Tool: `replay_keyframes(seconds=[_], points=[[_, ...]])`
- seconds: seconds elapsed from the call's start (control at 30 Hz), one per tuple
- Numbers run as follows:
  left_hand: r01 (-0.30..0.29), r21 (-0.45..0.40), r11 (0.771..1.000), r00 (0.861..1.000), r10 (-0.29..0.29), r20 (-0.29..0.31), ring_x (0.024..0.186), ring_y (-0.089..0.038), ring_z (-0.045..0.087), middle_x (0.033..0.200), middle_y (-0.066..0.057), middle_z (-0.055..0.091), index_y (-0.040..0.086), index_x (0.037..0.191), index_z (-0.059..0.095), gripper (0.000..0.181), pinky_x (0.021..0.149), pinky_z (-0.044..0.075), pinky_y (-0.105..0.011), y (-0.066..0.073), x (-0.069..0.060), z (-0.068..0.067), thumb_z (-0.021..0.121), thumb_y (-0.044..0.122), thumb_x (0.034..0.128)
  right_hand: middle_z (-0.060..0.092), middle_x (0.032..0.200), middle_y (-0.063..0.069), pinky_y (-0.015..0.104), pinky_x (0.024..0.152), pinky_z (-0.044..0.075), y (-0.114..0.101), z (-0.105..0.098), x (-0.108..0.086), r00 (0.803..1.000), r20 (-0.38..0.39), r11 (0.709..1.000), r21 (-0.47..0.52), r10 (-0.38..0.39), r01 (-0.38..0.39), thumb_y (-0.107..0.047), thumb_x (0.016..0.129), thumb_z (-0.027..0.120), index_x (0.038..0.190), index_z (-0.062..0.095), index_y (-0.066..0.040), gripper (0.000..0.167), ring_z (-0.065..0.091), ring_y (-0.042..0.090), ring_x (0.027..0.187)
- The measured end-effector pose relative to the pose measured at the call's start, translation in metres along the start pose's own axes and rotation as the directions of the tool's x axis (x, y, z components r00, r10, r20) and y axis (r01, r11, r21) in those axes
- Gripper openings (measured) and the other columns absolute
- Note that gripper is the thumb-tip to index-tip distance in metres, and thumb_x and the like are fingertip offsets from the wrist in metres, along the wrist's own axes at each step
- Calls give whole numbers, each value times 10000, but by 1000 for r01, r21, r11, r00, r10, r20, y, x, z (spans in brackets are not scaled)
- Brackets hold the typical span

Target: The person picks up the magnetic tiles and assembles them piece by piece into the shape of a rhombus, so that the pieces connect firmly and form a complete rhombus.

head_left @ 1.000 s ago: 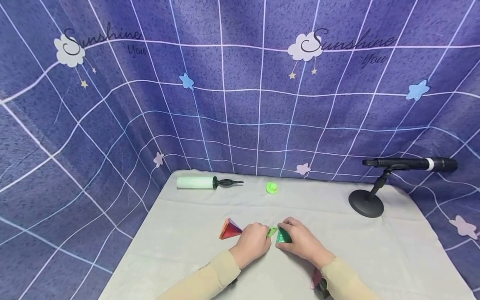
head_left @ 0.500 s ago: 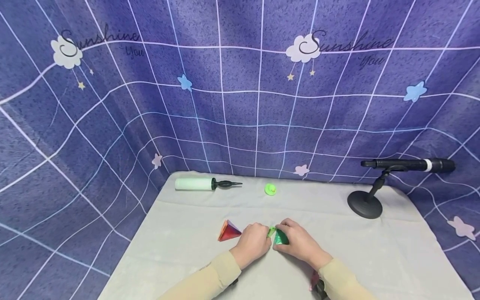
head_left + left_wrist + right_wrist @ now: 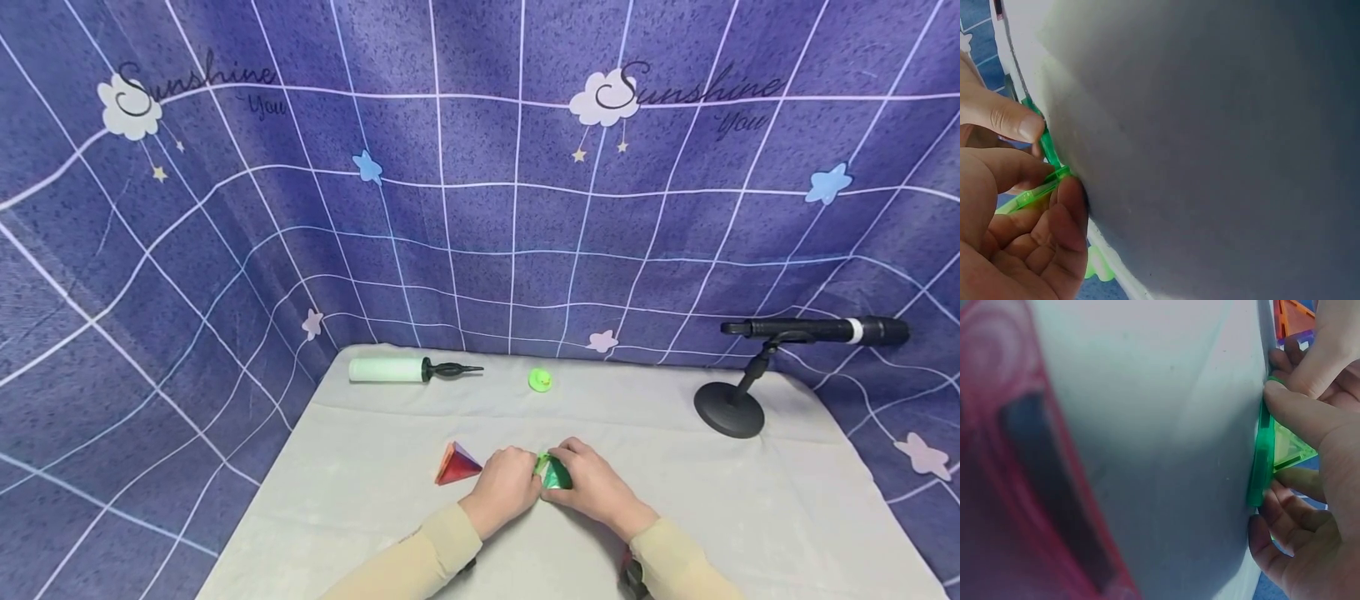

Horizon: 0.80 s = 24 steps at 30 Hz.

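The left hand [image 3: 504, 490] pinches a light green translucent tile [image 3: 1029, 196] between thumb and curled fingers. Facing it, the right hand [image 3: 596, 490] grips a dark green translucent tile [image 3: 556, 475] by its edges. In the left wrist view the edges of the two tiles meet at a corner near the fingertips. The right wrist view has the dark green tile [image 3: 1262, 453] on edge, with the light green one [image 3: 1291, 449] against or just behind it. Just left of the left hand stands a pointed shape of red, orange and purple tiles [image 3: 457, 464].
A pale green pump [image 3: 387, 370] lies at the back left of the white table [image 3: 360, 433]. Behind the hands sits a small green duck piece [image 3: 540, 380]. A black stand [image 3: 730, 408] with a black tube is at the back right. Beside the right wrist is a pink translucent piece [image 3: 1041, 450].
The right hand has moved slightly left, bringing the dark green tile up to the light green one. The left hand has stayed nearly still. The head view has shifted a little.
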State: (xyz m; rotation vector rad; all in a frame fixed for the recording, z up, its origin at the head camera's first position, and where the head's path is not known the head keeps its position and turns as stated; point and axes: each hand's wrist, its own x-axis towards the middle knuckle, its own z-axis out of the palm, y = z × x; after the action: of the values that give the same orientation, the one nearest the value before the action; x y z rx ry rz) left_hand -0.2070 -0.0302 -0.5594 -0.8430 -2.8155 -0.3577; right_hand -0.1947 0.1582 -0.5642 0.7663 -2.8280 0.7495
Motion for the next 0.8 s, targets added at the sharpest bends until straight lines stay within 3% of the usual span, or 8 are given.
replay_keyframes(seconds=[0.8], points=[[3,-83,997,1000,-3,6,504,-53,436,563,98,467,195,615,514,349,457,368,-271,5,-2,0,778,161,841,628,1105,62,310,788,545,-2,3,-1,999,-44,1000,-9,3,-3,-398,801,912,1230,688,53,661,614,144,919]])
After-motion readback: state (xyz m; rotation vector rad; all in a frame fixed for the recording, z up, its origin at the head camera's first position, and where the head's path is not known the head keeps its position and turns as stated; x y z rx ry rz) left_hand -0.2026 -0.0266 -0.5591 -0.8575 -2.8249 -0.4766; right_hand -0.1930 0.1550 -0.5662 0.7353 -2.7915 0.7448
